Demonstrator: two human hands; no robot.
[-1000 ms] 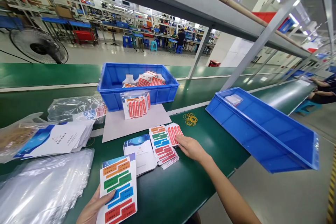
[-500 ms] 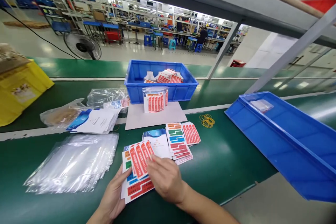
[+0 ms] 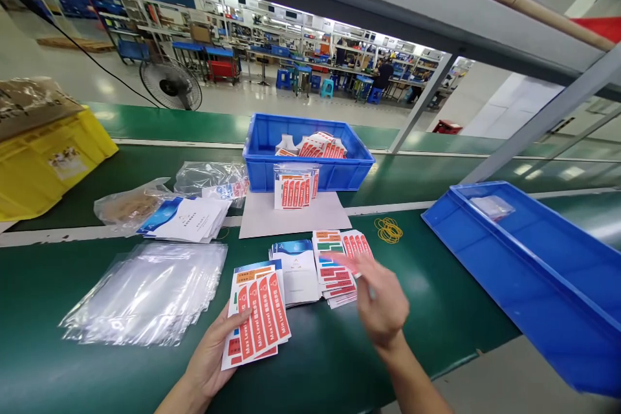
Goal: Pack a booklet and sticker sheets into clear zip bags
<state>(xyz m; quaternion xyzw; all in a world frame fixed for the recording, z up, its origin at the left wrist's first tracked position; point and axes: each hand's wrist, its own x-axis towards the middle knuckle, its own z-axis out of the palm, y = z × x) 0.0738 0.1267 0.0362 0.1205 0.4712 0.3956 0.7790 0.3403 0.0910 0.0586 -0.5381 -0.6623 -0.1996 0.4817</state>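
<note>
My left hand (image 3: 211,350) is closed on a fanned set of printed sheets, its thumb pressing on the front one. That front sheet (image 3: 263,314) carries red "Max Level" and "Min Level" labels. Behind it show a multicoloured label sheet (image 3: 236,345) and the blue edge of another printed piece. My right hand (image 3: 384,301) hovers by the label piles, fingers stretched leftward and blurred, with no held item visible. Under its fingers lies a pile of multicoloured label sheets (image 3: 326,242), beside a pile of red label sheets (image 3: 358,244). A stack of blue-and-white booklets (image 3: 297,277) lies left of them.
Clear plastic bags (image 3: 150,291) lie at left, below more booklets (image 3: 187,218). A blue bin (image 3: 310,171) holds label sheets; packed bags (image 3: 295,189) lean on its front over a white board (image 3: 257,223). Yellow rubber bands (image 3: 389,230) and a blue tray (image 3: 524,272) are at right.
My right hand has left the sheets in my left hand and moved right to the label piles. The red label sheet now rests under my left thumb. The view has shifted slightly.
</note>
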